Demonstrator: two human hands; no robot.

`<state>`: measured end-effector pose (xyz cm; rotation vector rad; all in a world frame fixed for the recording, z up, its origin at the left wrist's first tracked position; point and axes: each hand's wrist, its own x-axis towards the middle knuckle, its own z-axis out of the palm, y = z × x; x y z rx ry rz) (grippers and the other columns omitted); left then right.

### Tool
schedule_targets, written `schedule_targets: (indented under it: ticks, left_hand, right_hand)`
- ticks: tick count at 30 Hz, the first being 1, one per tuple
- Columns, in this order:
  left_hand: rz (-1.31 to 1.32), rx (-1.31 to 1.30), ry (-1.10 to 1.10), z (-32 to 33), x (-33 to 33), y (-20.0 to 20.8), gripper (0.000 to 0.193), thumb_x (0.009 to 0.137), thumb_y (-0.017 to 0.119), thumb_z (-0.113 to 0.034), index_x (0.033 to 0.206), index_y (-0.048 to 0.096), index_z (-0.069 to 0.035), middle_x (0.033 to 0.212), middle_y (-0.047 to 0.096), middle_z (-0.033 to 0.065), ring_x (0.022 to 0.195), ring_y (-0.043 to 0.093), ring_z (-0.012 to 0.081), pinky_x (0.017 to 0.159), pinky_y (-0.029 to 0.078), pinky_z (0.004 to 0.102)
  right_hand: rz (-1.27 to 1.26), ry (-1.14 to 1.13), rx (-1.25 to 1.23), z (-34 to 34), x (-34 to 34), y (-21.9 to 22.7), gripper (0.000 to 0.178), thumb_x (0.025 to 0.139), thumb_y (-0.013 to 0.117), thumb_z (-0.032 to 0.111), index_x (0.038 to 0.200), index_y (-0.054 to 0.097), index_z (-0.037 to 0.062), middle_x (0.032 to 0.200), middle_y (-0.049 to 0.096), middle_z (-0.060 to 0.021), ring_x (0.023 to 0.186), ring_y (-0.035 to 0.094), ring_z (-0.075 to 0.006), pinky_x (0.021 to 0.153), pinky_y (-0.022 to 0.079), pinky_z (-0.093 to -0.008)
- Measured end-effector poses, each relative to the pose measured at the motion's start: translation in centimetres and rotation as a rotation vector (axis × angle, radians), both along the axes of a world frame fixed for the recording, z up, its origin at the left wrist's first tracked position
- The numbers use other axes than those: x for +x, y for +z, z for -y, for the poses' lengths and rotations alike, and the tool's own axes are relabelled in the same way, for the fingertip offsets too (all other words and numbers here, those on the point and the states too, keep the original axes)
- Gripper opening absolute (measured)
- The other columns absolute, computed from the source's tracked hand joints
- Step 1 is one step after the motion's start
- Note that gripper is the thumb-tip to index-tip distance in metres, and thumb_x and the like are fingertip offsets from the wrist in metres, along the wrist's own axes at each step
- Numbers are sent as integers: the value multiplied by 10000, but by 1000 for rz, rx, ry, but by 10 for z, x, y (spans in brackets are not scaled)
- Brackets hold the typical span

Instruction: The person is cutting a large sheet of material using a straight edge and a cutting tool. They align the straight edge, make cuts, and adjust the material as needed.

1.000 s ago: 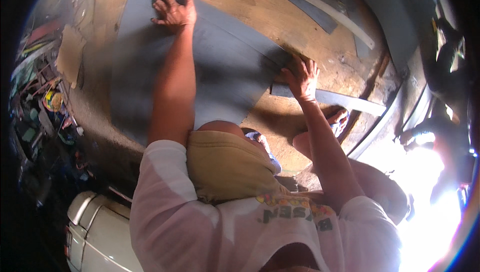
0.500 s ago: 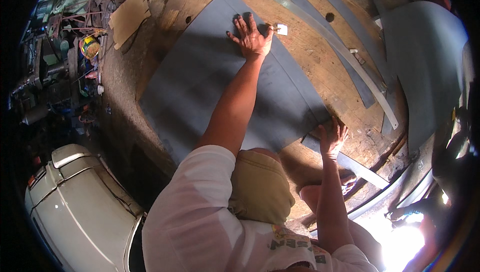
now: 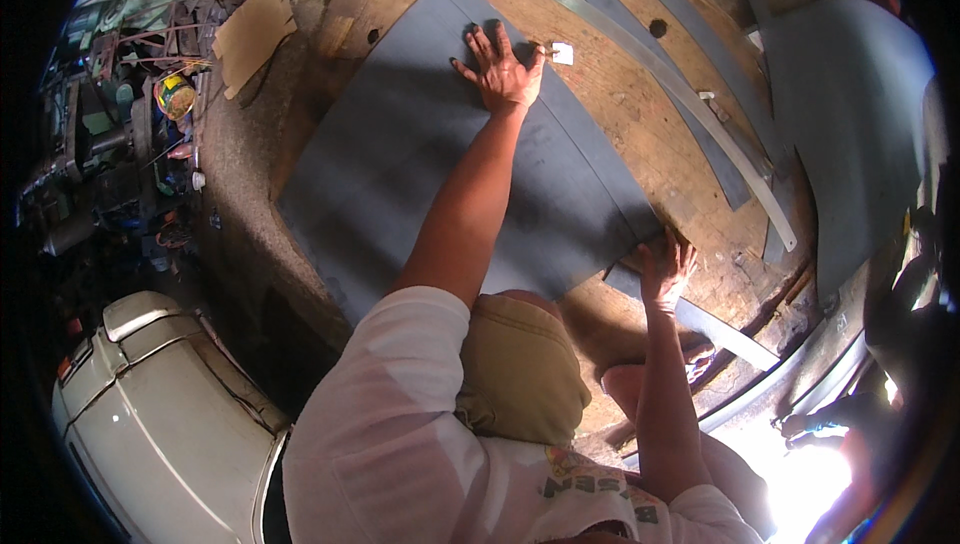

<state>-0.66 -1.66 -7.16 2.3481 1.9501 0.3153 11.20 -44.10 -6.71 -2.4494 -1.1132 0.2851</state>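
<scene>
A large dark grey sheet (image 3: 400, 154) lies flat on the wooden board (image 3: 620, 114), with a straight line running along its right side. My left hand (image 3: 505, 74) rests on its far part, fingers spread, the thumb by the right edge. At the sheet's near right corner is my right hand (image 3: 667, 269), fingers stretched and apart, touching the corner. Beneath that hand a grey flat strip (image 3: 730, 336) runs toward the lower right. A small white square piece (image 3: 563, 53) lies just beyond my left thumb.
A long pale metal strip (image 3: 690, 104) and darker grey strips (image 3: 690, 9) lie across the board. Another grey sheet (image 3: 850, 124) stands at the right. Cluttered metal parts (image 3: 110, 144), a cardboard piece (image 3: 253, 36) and a white vehicle-like body (image 3: 170, 414) are at the left.
Both hands keep their places on the sheet. The whole view has shifted very slightly; nothing else visibly differs.
</scene>
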Motion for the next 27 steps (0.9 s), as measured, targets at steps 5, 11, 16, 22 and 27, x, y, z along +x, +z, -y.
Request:
schedule_targets:
  ticks: [5, 11, 16, 22, 27]
  left_hand:
    - [50, 58, -47, -4, 12, 10, 938, 906, 530, -728, 1599, 330, -129, 1676, 224, 229, 1585, 137, 349, 1211, 8, 706]
    - [78, 106, -55, -8, -10, -19, 982, 876, 510, -806, 1601, 346, -164, 1682, 227, 204, 1587, 133, 337, 1179, 51, 738]
    - [3, 73, -54, -7, 2, -18, 954, 881, 530, -788, 1603, 341, -194, 1672, 241, 186, 1582, 144, 328, 1189, 88, 725]
    - [-5, 58, -46, -7, 1, -14, 935, 892, 527, -776, 1602, 338, -197, 1668, 248, 180, 1582, 137, 323, 1196, 90, 718]
    - [-27, 60, -34, -9, -3, -15, 936, 898, 494, -791, 1606, 333, -202, 1674, 237, 169, 1582, 143, 311, 1197, 87, 715]
  right_hand:
    - [-21, -46, -8, 1, 1, 3, 636, 813, 800, 422, 1354, 634, 131, 1299, 594, -134, 1228, 524, -374, 1052, 390, -532]
    - [-67, -44, -35, -7, 1, 14, 621, 784, 820, 404, 1298, 648, 102, 1242, 593, -137, 1147, 534, -361, 996, 409, -507]
    - [9, -15, 76, -6, 3, 17, 637, 783, 829, 367, 1326, 625, 106, 1273, 597, -100, 1154, 538, -331, 996, 414, -488]
    - [-15, -25, 70, -7, 1, 16, 639, 778, 837, 357, 1330, 624, 116, 1281, 596, -90, 1160, 540, -327, 992, 415, -488]
    - [-11, -7, 66, -10, 0, 19, 646, 769, 845, 359, 1328, 626, 121, 1267, 597, -92, 1151, 542, -327, 985, 416, -490]
